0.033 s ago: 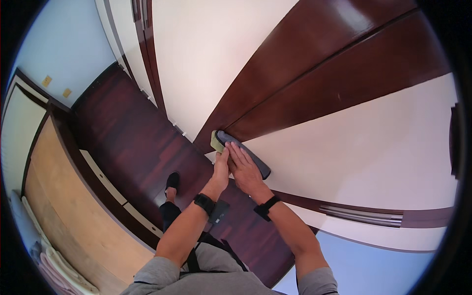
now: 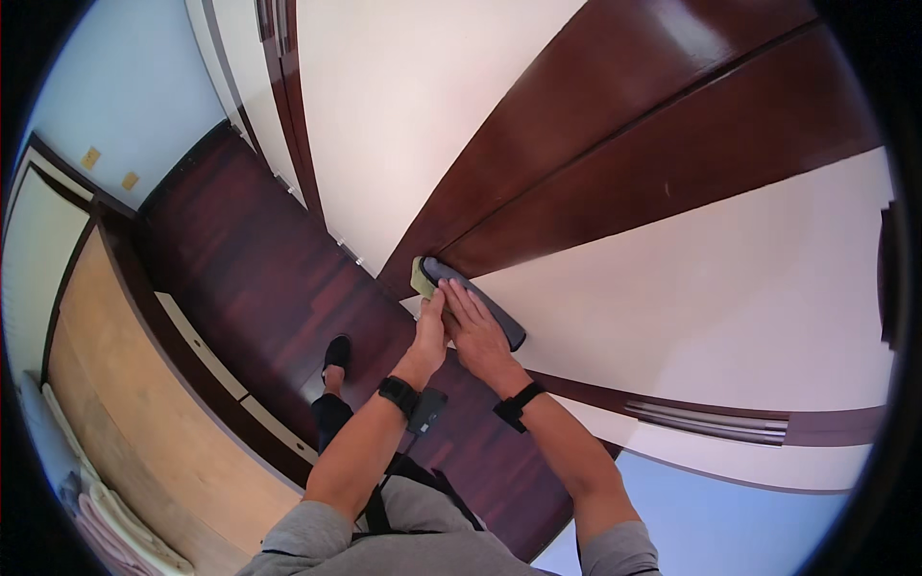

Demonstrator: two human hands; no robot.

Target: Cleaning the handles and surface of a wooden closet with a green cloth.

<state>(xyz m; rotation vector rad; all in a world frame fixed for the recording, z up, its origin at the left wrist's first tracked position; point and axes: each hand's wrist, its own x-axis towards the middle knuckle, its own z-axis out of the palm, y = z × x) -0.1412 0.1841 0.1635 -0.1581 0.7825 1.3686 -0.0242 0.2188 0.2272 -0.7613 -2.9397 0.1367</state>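
A dark grey oblong pad (image 2: 492, 312) with rounded ends lies slantwise at the dark brown and cream cabinet front. A yellow-green edge or layer (image 2: 421, 276) shows at its upper left end. My right hand (image 2: 478, 336) lies along the pad, its fingers straight and close together on the grey face. Beside it, my left hand (image 2: 429, 336) holds the pad's left side near the yellow-green part. The hands meet at the fingers, and the left fingertips are partly hidden. Each wrist wears a black strap; a small dark box (image 2: 428, 411) sits at the left one.
Tall cream doors (image 2: 403, 106) with dark brown panels (image 2: 615, 144) fill the right side. Dark red wood floor (image 2: 250, 221) runs between them and a light wooden bed base (image 2: 163, 384) with drawers. Folded bedding (image 2: 125, 528) lies at lower left. My foot in a black shoe (image 2: 337, 351) stands below.
Almost nothing differs. The grey pad's lower end has shifted very slightly to the left, with both hands still on it.
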